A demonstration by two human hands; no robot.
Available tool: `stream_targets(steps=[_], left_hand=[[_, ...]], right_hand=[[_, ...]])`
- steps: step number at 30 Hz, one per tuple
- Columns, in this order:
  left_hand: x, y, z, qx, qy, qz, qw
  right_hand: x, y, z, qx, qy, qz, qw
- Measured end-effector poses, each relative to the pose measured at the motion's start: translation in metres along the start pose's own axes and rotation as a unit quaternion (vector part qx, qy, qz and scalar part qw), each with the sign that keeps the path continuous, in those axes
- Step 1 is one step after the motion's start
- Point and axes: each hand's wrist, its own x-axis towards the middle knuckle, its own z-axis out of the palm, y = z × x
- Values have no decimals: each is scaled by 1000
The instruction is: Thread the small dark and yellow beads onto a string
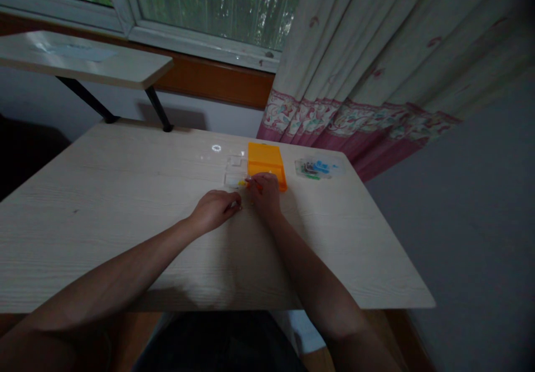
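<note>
On the table, an orange plastic box (264,153) lies with its lid folded back. Left of it sits a small clear plastic box (233,178), also opened out, with something yellow (242,182) at its right end. My right hand (264,188) reaches in front of the orange box, its fingertips pinched beside the yellow piece; what they hold is too small to make out. Just left and nearer to me, my left hand (217,207) rests with curled fingers low over the tabletop. Its fingertips are closed, and anything between them is hidden.
A clear container (312,169) with blue, dark and green small pieces stands at the right back. A raised shelf (100,63) on black legs rises at the left back. Behind the table (125,205) hang a curtain (326,82) and a window.
</note>
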Motion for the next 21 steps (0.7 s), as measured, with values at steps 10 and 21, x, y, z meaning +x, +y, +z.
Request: stream_targets(steps=[10,21], left_hand=[[2,1,3,53,-12,-10,998],[2,-7,2,-190,87,-150,966]], right_hand=[[1,0,-1,21,9,-14,1000],[-2,-21,-10,67,-21,-122,990]])
